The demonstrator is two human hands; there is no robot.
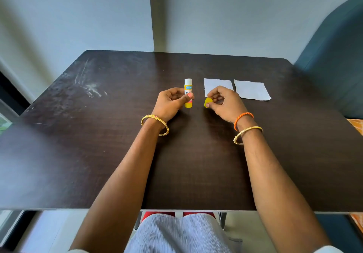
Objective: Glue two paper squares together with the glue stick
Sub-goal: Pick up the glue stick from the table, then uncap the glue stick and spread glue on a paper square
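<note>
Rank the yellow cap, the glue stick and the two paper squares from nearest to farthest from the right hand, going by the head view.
1. Yellow cap: pinched in the right hand.
2. Near paper square: just beyond the fingers, partly hidden by them.
3. Glue stick and far paper square: too close to call. The stick stands in the left hand; the square lies farther right.

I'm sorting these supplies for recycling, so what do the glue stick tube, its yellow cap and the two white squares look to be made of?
The upright yellow-and-white glue stick tube looks like smooth plastic with a printed label. The small yellow round cap, pinched in the right hand, looks like matte moulded plastic. The two flat white squares look like thin matte paper, lying flat with slightly uneven edges.
</note>
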